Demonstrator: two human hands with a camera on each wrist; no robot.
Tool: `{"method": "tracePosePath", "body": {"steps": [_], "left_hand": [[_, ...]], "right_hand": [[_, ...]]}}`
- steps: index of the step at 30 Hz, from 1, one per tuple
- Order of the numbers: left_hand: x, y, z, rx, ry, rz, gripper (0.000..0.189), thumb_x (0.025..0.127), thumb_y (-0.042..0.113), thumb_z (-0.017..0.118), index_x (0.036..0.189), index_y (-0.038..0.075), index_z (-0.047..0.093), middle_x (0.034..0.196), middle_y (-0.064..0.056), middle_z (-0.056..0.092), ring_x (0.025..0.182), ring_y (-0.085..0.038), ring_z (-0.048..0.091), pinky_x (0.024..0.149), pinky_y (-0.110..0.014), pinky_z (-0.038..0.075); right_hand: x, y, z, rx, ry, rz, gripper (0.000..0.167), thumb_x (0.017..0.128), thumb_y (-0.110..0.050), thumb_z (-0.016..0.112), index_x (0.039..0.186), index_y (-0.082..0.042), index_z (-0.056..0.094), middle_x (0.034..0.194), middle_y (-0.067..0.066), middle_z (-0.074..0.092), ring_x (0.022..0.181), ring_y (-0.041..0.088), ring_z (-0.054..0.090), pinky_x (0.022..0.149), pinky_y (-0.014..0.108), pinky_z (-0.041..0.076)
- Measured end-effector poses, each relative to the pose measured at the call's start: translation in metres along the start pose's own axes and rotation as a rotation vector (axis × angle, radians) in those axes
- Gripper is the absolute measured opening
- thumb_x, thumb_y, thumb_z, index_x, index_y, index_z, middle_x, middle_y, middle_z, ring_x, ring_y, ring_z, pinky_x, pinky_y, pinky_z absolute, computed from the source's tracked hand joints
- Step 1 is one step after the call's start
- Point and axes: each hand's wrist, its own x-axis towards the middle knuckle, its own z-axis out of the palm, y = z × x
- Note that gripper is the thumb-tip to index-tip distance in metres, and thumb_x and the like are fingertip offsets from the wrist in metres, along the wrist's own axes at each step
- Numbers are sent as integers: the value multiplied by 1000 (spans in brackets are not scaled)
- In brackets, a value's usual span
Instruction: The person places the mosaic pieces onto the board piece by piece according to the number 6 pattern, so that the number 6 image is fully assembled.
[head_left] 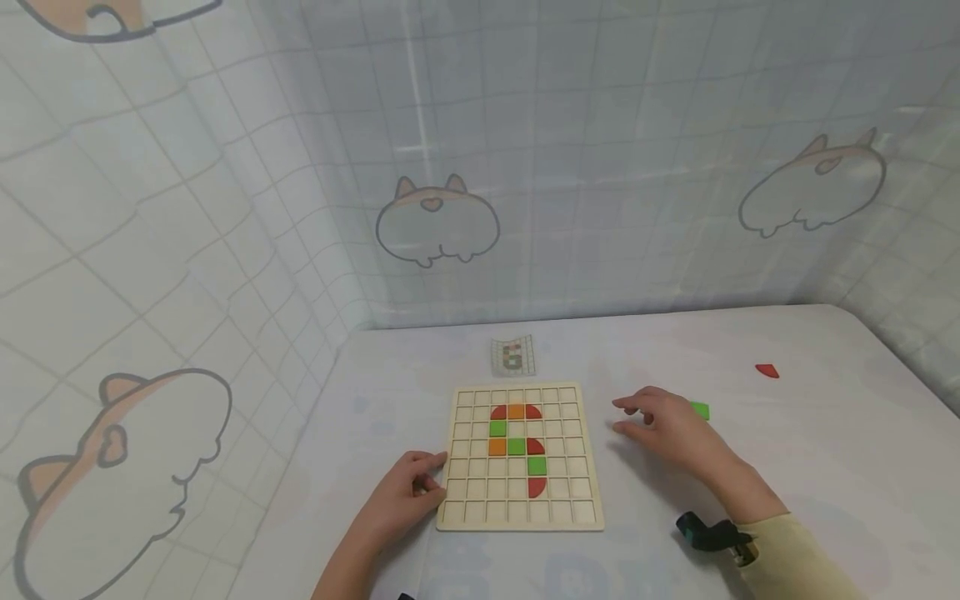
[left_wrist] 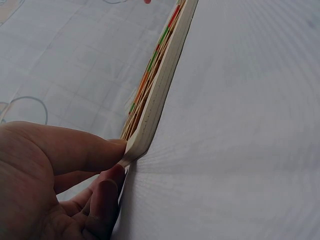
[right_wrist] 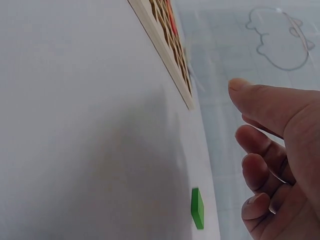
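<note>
My left hand (head_left: 401,493) pinches the left edge of a pale wooden grid board (head_left: 474,510), its thumb and fingertips right at the rim in the left wrist view. Set in the board's cells are orange squares (head_left: 516,412), green squares (head_left: 498,428) and red rounded pieces (head_left: 537,487), together forming an S-like or 5-like figure. To the right of the board, my right hand (head_left: 678,432) hovers with loosely bent fingers and nothing between them. Partly behind that hand in the head view lies a loose green square tile (head_left: 700,411); the right wrist view shows the whole tile (right_wrist: 198,209).
Behind the board lies a small card (head_left: 513,357) with a gridded picture of a coloured figure. A loose red rounded piece (head_left: 767,371) lies at the far right of the white table (head_left: 817,467). Tile-patterned curtains (head_left: 600,208) with cartoon animals surround the table's back and sides.
</note>
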Motion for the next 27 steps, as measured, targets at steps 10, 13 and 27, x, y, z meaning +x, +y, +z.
{"method": "tracePosePath", "body": {"steps": [10, 13, 27], "left_hand": [[-1, -1, -1, 6, -6, 18, 53, 83, 11, 76, 135, 9, 62, 117, -1, 53, 87, -16, 54, 70, -25, 45], [-1, -1, -1, 9, -4, 21, 53, 83, 11, 76, 134, 9, 62, 117, -2, 53, 87, -15, 55, 71, -26, 45], [1, -4, 0, -2, -26, 18, 53, 84, 14, 77, 134, 9, 62, 117, -2, 53, 86, -15, 55, 69, -26, 45]], "right_hand": [[2, 17, -6, -2, -5, 95, 40, 85, -28, 79, 119, -9, 72, 102, 2, 64, 82, 19, 55, 70, 36, 49], [2, 21, -7, 5, -5, 111, 40, 85, -27, 80, 120, -8, 71, 101, 3, 64, 80, 19, 53, 67, 34, 48], [2, 38, -3, 0, 0, 196, 43, 86, -24, 78, 120, 0, 69, 109, 16, 63, 80, 23, 56, 69, 40, 50]]}}
